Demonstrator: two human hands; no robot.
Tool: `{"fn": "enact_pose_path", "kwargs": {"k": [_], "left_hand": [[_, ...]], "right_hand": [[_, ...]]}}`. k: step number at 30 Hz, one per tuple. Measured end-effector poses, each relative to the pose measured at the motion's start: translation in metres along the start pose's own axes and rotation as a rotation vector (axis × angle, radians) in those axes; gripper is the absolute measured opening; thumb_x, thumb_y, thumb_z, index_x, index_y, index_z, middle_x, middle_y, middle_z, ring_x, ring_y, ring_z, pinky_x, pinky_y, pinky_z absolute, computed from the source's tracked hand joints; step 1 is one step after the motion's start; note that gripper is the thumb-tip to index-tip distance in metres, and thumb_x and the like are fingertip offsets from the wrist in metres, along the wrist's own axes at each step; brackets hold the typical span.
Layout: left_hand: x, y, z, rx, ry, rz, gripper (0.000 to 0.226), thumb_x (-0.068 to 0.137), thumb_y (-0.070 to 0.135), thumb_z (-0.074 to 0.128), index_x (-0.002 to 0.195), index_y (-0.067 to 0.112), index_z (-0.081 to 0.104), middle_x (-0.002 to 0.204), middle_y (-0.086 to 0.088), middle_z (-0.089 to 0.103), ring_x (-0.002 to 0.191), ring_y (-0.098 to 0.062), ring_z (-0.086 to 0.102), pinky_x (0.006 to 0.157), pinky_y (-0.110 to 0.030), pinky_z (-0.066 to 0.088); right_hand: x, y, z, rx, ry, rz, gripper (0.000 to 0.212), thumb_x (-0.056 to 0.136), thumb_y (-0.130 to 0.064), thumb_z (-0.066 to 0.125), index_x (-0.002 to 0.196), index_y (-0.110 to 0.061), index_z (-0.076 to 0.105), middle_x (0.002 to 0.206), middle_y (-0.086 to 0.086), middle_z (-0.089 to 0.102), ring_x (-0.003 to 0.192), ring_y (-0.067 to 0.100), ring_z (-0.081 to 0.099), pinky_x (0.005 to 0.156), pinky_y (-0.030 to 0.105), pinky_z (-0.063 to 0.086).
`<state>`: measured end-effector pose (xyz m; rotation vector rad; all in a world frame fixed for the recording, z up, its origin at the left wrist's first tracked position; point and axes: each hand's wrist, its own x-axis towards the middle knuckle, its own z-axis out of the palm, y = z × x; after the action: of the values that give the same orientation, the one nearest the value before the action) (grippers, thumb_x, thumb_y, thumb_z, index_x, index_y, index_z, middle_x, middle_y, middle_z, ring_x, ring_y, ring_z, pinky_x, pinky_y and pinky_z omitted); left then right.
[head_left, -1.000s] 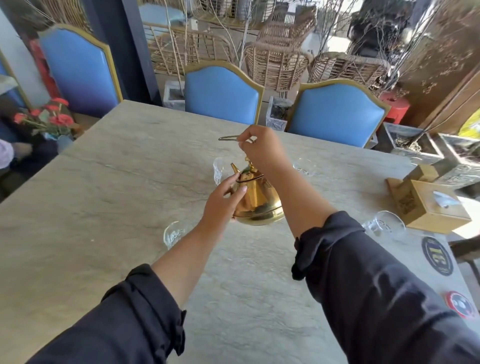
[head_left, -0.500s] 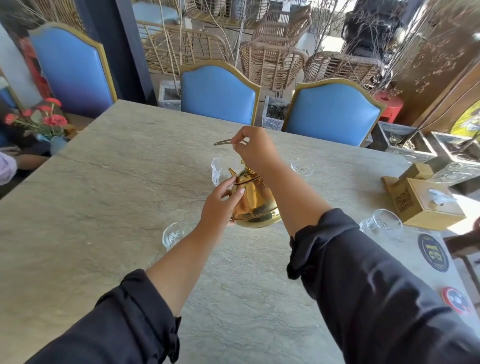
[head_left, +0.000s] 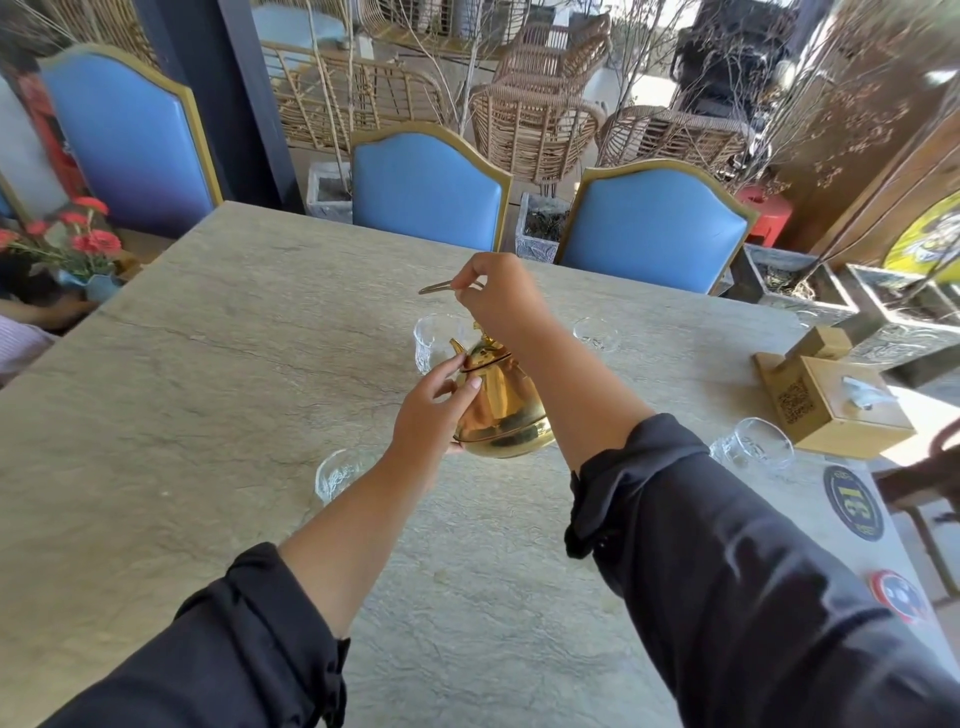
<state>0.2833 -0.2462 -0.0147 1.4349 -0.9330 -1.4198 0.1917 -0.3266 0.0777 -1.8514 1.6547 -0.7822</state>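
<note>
A gold teapot (head_left: 501, 410) is held just above the stone table (head_left: 218, 395), tilted with its spout toward a clear glass (head_left: 430, 338) right behind it. My right hand (head_left: 498, 301) is raised over the pot and pinches its thin metal handle (head_left: 435, 287). My left hand (head_left: 428, 415) grips the pot's left side, thumb on the body and a fingertip near the lid. The pot's far side is hidden by my right forearm.
More clear glasses stand at the near left (head_left: 340, 470), the far right (head_left: 596, 332) and the right (head_left: 756, 449). A wooden tissue box (head_left: 836, 410) and round coasters (head_left: 853, 501) lie at the right edge. Blue chairs (head_left: 426, 189) line the far side and red flowers (head_left: 78, 244) are at the left.
Both hands keep their hold on the teapot in nearly the same pose. The view has shifted slightly, and more of the glass behind the spout shows.
</note>
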Motion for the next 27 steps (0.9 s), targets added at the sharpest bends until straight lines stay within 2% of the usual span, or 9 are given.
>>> {"fn": "enact_pose_path", "kwargs": {"k": [5, 10, 16, 21, 27], "left_hand": [[-0.002, 0.001, 0.001, -0.011, 0.005, -0.01, 0.041, 0.093, 0.033, 0.066, 0.131, 0.045, 0.057, 0.135, -0.001, 0.057, 0.12, -0.021, 0.057, 0.088, -0.054, 0.057], [-0.004, 0.004, 0.001, -0.009, 0.006, -0.001, 0.039, 0.092, 0.032, 0.066, 0.129, 0.045, 0.058, 0.134, 0.001, 0.056, 0.116, -0.018, 0.057, 0.086, -0.051, 0.058], [-0.007, 0.007, 0.001, 0.004, 0.014, 0.013, 0.041, 0.093, 0.033, 0.065, 0.131, 0.043, 0.057, 0.135, 0.001, 0.055, 0.121, -0.021, 0.056, 0.087, -0.054, 0.058], [-0.01, 0.01, 0.0, -0.01, 0.015, 0.009, 0.041, 0.093, 0.032, 0.066, 0.131, 0.042, 0.058, 0.135, 0.001, 0.056, 0.122, -0.022, 0.056, 0.087, -0.054, 0.058], [-0.011, 0.013, -0.001, -0.025, 0.007, 0.002, 0.039, 0.092, 0.031, 0.066, 0.129, 0.042, 0.059, 0.135, 0.0, 0.057, 0.12, -0.023, 0.058, 0.087, -0.055, 0.058]], "right_hand": [[0.001, 0.001, 0.0, -0.016, -0.014, 0.012, 0.016, 0.089, -0.006, 0.053, 0.094, -0.01, 0.068, 0.094, 0.011, 0.071, 0.069, 0.028, 0.064, 0.071, 0.045, 0.058], [0.0, 0.0, 0.0, -0.004, -0.009, 0.01, 0.016, 0.089, -0.005, 0.053, 0.093, -0.009, 0.068, 0.095, 0.012, 0.071, 0.074, 0.033, 0.067, 0.072, 0.046, 0.058], [-0.001, -0.004, -0.002, 0.001, 0.001, -0.007, 0.015, 0.089, -0.005, 0.054, 0.093, -0.007, 0.068, 0.097, 0.014, 0.072, 0.078, 0.036, 0.068, 0.074, 0.048, 0.059], [-0.002, -0.007, -0.004, 0.006, -0.013, -0.005, 0.015, 0.089, -0.004, 0.054, 0.094, -0.005, 0.068, 0.095, 0.016, 0.071, 0.067, 0.03, 0.063, 0.07, 0.049, 0.058], [-0.003, -0.011, -0.005, -0.006, -0.008, -0.015, 0.014, 0.089, -0.004, 0.054, 0.091, -0.006, 0.068, 0.097, 0.016, 0.072, 0.075, 0.037, 0.068, 0.072, 0.05, 0.059]]}}
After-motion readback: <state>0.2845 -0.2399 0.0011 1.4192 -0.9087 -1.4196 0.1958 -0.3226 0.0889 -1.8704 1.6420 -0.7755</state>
